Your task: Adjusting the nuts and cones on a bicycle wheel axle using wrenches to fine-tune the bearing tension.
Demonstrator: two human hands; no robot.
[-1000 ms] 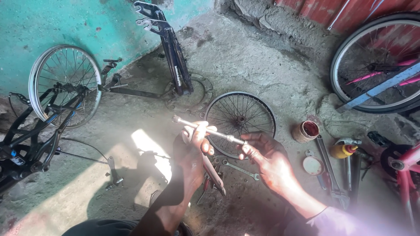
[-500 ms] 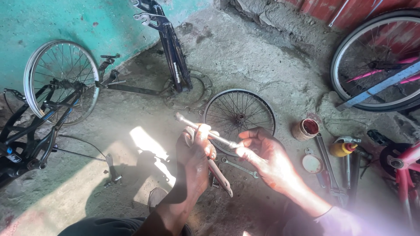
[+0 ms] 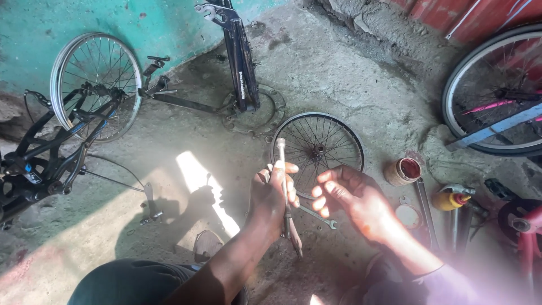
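Gripping the axle (image 3: 280, 164) upright in our left hand (image 3: 271, 200), we had the fingers wrapped tight round its lower half, probably so the top end stood free to be looked at. A pair of pliers (image 3: 292, 234) or something like it hung below that same fist; hard to say exactly what it was. Our right hand (image 3: 353, 197) hovered just beside, fingers loosely curled and holding nothing we could make out, not touching the axle.

Stuff lay spread on the floor (image 3: 350, 73) within reach. Counting up: one bare small wheel (image 3: 317, 148) lying flat right behind the hands, one spanner (image 3: 317, 216) under them, one rusty tin (image 3: 402, 171) to the right with a yellow bottle (image 3: 450, 200) near it. Two more wheels were around, one on the upturned black bike (image 3: 51, 152) at left and one at far right (image 3: 497, 90).
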